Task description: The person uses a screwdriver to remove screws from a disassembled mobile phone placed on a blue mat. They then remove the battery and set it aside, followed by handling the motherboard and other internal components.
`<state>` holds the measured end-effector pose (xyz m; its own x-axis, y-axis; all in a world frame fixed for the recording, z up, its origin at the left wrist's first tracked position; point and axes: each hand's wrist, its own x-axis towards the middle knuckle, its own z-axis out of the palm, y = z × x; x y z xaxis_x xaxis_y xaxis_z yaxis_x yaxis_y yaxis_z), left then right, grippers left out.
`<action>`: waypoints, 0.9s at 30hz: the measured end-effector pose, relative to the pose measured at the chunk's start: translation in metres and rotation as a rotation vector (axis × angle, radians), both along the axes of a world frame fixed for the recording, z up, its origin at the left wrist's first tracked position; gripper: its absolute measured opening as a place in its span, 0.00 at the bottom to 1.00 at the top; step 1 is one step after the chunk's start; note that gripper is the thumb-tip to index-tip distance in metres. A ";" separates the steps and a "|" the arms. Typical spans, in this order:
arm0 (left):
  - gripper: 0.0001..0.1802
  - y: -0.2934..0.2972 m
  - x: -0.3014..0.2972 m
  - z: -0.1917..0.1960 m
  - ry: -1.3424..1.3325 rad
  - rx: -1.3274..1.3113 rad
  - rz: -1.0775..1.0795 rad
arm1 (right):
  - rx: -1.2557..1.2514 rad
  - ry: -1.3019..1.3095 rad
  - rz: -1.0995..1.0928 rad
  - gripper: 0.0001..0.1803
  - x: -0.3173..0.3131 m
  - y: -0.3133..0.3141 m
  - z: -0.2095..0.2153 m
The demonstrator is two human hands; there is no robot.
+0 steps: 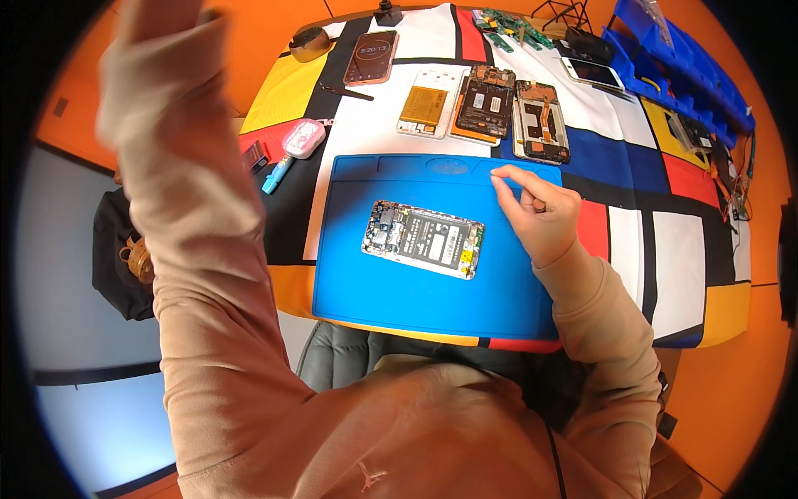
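An opened smartphone [425, 239] lies on a blue work mat [391, 303], its dark battery and circuit board exposed. At the mat's right side, my right hand [544, 209] is raised near the phone with thumb and forefinger pinched together. Whatever may be between those fingertips is too small to make out. A ring sits on one of its fingers. My left arm reaches up high at the left, well away from the phone. Only a blurred bit of my left hand [162, 12] shows at the top edge; its fingers are out of the picture.
Several opened phones [484, 104] lie behind the mat. A phone showing a timer [371, 58], a pink case [302, 138] and a blue tube [278, 175] are to the left. Blue bins [677, 75], green circuit boards [511, 29] and a white phone [593, 73] stand at the far right.
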<state>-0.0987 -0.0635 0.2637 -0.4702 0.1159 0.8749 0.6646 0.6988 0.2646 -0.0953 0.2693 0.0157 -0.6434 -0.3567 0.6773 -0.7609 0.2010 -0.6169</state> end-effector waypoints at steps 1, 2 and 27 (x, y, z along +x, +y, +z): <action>0.15 -0.023 0.027 -0.012 -0.154 -0.016 -0.113 | 0.003 -0.002 0.000 0.09 0.000 0.000 0.000; 0.16 -0.049 0.050 -0.028 -0.402 -0.071 -0.261 | -0.004 -0.009 0.003 0.09 0.000 0.000 0.000; 0.28 -0.186 0.133 -0.091 -0.859 0.422 -0.486 | -0.022 -0.031 0.048 0.08 0.009 0.001 0.004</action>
<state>0.0347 -0.2490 0.1723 -0.9321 0.2221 0.2861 0.3230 0.1526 0.9340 -0.0868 0.2703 0.0200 -0.6468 -0.3730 0.6653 -0.7497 0.1504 -0.6445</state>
